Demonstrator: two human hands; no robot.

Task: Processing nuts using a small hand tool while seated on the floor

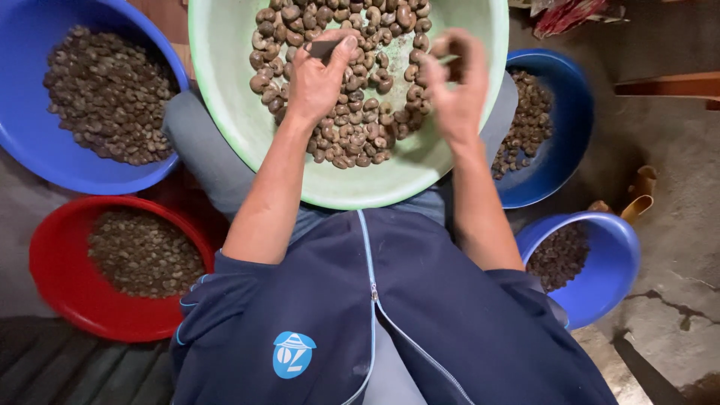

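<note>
I see the left hand (319,75) pinching a small dark blade over the pale green plastic basin (225,90) of curved tan nuts (352,127). Right hand (454,82) is blurred, fingers curled round sth small, prob. one nut. Peeling step, I'd judge; next needs blade set to nut w/ care.

- The pale green basin (225,90) is running off the frame at twelve o'clock, so its far rim is not showing.
- The right hand (454,79) is blurring; whatever its fingers are pinching is not readable.
- The left hand (319,75) is covering most of a small dark tool (324,49); its kind is staying unclear.
- The large blue basin (30,142) is being cut at nine o'clock.
- The blue bowl (566,135) at three o'clock is hiding partly behind the green basin and forearm.
- The red and white bundle (566,13) at one o'clock is being clipped by the edge.
</note>
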